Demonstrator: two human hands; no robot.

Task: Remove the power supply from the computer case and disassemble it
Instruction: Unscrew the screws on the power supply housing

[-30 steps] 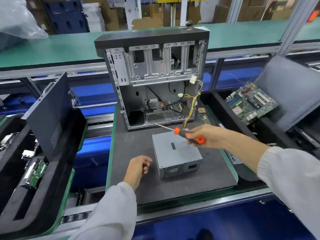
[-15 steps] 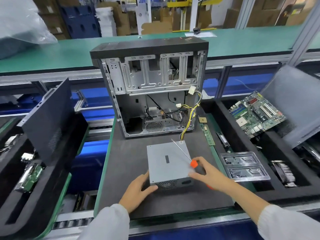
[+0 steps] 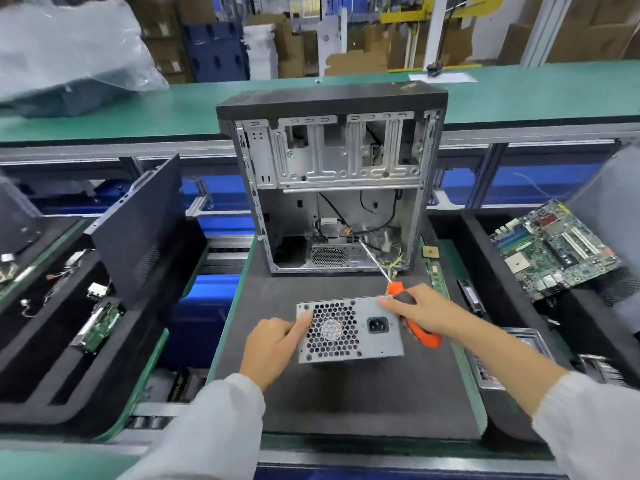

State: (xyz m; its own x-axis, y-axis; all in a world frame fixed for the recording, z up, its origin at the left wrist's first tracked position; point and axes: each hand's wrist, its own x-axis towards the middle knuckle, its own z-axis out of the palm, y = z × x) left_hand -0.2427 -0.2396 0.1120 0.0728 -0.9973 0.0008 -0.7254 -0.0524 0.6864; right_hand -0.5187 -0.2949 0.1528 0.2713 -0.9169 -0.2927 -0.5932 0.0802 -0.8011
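Note:
The grey power supply point(image 3: 377, 344) stands tipped up on the dark mat point(image 3: 363, 403), its fan grille and power socket facing me. My left hand point(image 3: 273, 348) holds its left edge, the index finger on the grille's upper left corner. My right hand point(image 3: 426, 313) grips an orange and black screwdriver point(image 3: 420, 332) and touches the supply's upper right corner with its fingertips. The screwdriver's shaft points up toward the open computer case point(image 3: 332, 168), which stands behind with loose wires at its bottom right.
A dark side panel point(image 3: 138, 226) leans in the left foam tray point(image 3: 52, 358) beside small circuit boards. At the right, a green motherboard point(image 3: 557, 247) lies in another black tray, and a metal bracket point(image 3: 485, 368) sits under my right forearm. A green conveyor point(image 3: 519, 88) runs behind.
The power supply was lying flat; both hands have tipped it up so its fan side faces me. My right hand moved onto its top right corner, still gripping the screwdriver.

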